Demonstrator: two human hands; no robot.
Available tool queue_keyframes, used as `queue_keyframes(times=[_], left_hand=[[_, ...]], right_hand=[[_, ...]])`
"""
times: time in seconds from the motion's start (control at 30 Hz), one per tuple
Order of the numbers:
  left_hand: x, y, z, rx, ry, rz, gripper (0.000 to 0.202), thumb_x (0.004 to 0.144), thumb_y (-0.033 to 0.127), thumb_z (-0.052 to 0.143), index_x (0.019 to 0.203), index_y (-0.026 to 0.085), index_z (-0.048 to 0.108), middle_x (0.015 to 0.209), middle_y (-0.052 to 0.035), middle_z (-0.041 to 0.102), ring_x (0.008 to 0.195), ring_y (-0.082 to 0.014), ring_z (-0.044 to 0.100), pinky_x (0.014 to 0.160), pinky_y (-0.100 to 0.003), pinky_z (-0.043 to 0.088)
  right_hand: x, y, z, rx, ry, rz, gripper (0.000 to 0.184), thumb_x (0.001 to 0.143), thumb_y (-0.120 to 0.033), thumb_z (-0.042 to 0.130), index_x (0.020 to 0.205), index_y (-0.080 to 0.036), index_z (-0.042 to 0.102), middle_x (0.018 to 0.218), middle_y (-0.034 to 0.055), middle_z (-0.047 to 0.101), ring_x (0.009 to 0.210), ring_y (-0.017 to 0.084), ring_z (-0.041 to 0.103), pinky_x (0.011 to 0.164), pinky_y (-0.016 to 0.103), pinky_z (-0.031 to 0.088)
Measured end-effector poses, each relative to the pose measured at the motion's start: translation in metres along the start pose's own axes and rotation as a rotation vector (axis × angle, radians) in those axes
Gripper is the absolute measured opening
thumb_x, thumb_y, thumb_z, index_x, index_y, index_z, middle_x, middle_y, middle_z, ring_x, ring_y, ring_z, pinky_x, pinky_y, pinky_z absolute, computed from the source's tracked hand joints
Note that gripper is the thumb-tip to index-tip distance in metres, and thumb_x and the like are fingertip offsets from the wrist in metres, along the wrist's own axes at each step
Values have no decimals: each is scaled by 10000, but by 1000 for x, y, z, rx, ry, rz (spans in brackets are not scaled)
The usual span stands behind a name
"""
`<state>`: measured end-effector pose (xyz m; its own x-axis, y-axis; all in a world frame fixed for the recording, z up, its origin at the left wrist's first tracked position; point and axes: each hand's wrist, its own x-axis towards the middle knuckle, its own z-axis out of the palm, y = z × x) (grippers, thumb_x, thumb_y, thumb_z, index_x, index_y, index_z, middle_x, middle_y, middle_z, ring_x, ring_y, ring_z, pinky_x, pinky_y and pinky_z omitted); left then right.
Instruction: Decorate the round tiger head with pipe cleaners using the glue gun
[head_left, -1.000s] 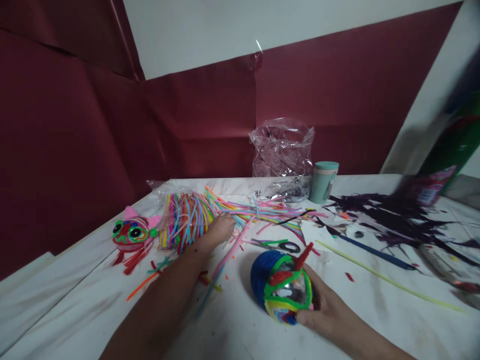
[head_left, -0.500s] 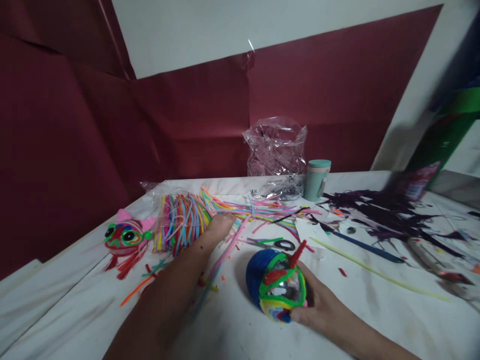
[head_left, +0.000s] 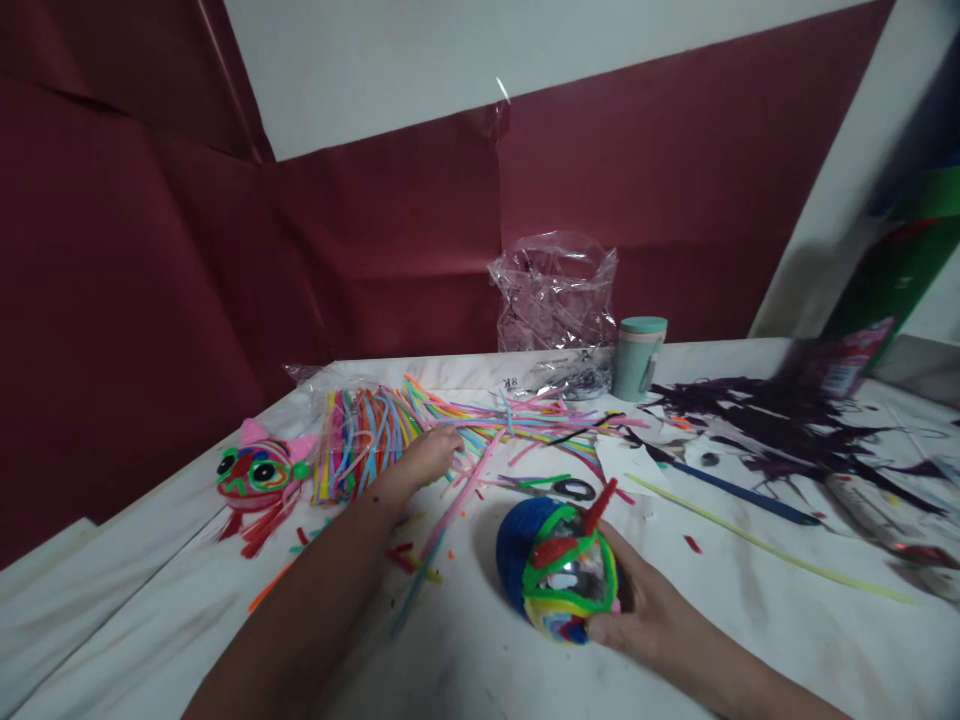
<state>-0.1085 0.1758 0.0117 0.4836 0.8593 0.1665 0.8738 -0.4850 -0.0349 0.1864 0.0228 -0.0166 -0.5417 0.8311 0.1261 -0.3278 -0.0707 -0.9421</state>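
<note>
My right hand (head_left: 637,605) is wrapped round the right side of a ball (head_left: 517,560) covered partly in blue, green and yellow pipe cleaners, with a shiny bare patch and a red piece sticking up. The ball rests on or just above the white table. My left hand (head_left: 436,453) is at the near edge of a loose pile of colourful pipe cleaners (head_left: 540,425), fingers curled in. What its fingertips hold, if anything, is hidden. Close by, a long pink and blue pipe cleaner (head_left: 457,510) slants toward me. Scissors (head_left: 571,489) lie behind the ball.
A decorated pink-eared face (head_left: 259,475) sits at left beside bagged pipe cleaners (head_left: 352,440). Behind stand a clear plastic bag (head_left: 555,295) and a green cup (head_left: 637,360). Dark purple strips (head_left: 750,425), a blue pen-like stick (head_left: 750,492) and a yellow pipe cleaner (head_left: 772,540) lie at right.
My left hand has drawn back slightly left and down, its fingers now more curled. My right hand and the ball stay nearly in place; the view has shifted a little.
</note>
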Motion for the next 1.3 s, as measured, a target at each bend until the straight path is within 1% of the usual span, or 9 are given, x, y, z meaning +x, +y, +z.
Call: queue_keyframes(times=[0.13, 0.23, 0.37, 0.43, 0.63, 0.8, 1.0, 1.13, 1.3], left_hand=[[-3, 0, -3, -15, -24, 49, 173, 888, 276, 563, 983, 145, 624, 1051, -62, 642, 988, -194, 605, 864, -416, 501], [-5, 1, -6, -14, -26, 59, 111, 867, 151, 533, 896, 138, 639, 986, -61, 654, 969, -191, 600, 857, -379, 485], [-9, 3, -8, -3, -4, 47, 229, 769, 22, 472, 815, 156, 652, 903, -69, 667, 921, -185, 591, 824, -305, 463], [-12, 3, -9, 3, 5, 34, 238, 760, 33, 468, 821, 167, 655, 879, -64, 670, 900, -186, 592, 807, -296, 460], [-13, 0, -8, 26, 15, -14, 247, 880, 132, 419, 877, 162, 664, 936, -81, 672, 925, -191, 604, 848, -317, 462], [-10, -4, -7, 32, -34, 4, 149, 899, 237, 523, 919, 147, 639, 968, -56, 656, 936, -186, 611, 842, -382, 494], [-15, -9, -9, 35, -38, 2, 230, 891, 328, 557, 1020, 144, 607, 1045, -62, 632, 923, -183, 614, 807, -395, 519], [-18, -13, -11, 58, -51, 19, 141, 891, 197, 513, 895, 145, 644, 949, -57, 656, 897, -173, 611, 814, -345, 494], [-21, -13, -14, 95, -79, 67, 221, 822, 84, 483, 835, 177, 682, 882, -57, 691, 919, -181, 612, 833, -288, 454]], right_hand=[[0, -1, 0, -23, -2, 4, 843, 603, -470, 836, 1294, -228, 419, 1250, 130, 622, 1135, 309, 597, 956, 406, 475], [0, 0, 0, -31, 15, 9, 859, 594, -473, 838, 1299, -224, 415, 1249, 134, 624, 1126, 313, 602, 951, 410, 479], [1, 1, -1, -39, 34, 12, 871, 587, -474, 839, 1301, -224, 407, 1253, 137, 621, 1131, 316, 599, 952, 412, 479], [1, 1, -1, -35, 21, 4, 863, 590, -472, 837, 1298, -222, 410, 1252, 138, 620, 1130, 313, 598, 949, 409, 480], [1, -1, 1, -18, 14, 4, 841, 596, -467, 837, 1286, -227, 422, 1228, 127, 633, 1105, 299, 611, 942, 400, 481], [2, -2, 1, -10, -8, 3, 829, 600, -467, 837, 1283, -230, 431, 1240, 124, 626, 1113, 297, 606, 951, 398, 474], [2, -3, 3, -5, -3, 13, 856, 591, -495, 832, 1296, -230, 426, 1246, 132, 624, 1130, 308, 598, 960, 409, 469], [1, -4, 6, 23, 30, 25, 875, 552, -509, 847, 1273, -221, 442, 1214, 139, 640, 1132, 325, 595, 949, 422, 475], [2, -2, 4, 4, 32, 28, 880, 555, -500, 847, 1284, -226, 438, 1216, 142, 638, 1126, 325, 599, 955, 422, 472]])
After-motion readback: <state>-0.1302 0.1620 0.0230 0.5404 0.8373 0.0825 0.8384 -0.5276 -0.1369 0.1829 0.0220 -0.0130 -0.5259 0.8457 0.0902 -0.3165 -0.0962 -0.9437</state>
